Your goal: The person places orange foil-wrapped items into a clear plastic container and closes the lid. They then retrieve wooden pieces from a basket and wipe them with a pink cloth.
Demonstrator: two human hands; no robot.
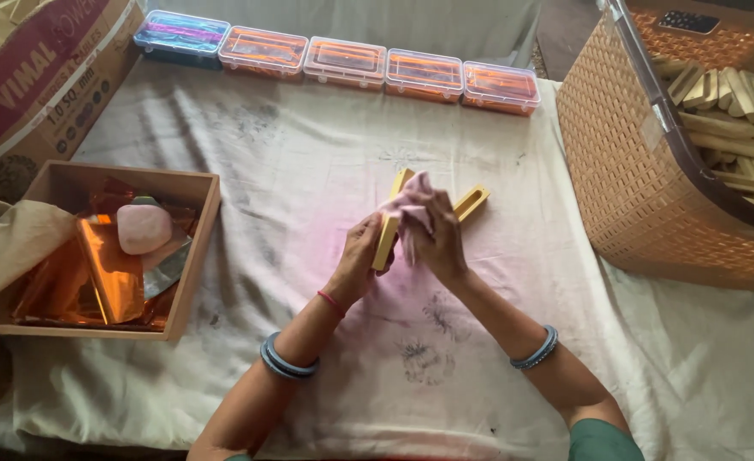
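Over the cloth-covered tabletop [308,171], the left hand [361,256] grips a yellow wooden block [388,239] upright, steadying it while the right hand [439,243] presses a pink cloth [413,205] against it. Another block [471,203] lies just behind; five plastic boxes [343,61] line the far edge.

From my seat, the block [387,232] in my left hand [358,256] looks like pale, smooth, matt wood; the rag [413,205] in my right hand [439,248] is soft pink cloth. The table cover [308,171] is matt, creased, stained fabric. The tray [191,256] is plain wood holding glossy orange film [108,273]. The basket [641,188] is woven-look plastic; the cases [343,61] are clear, shiny plastic.
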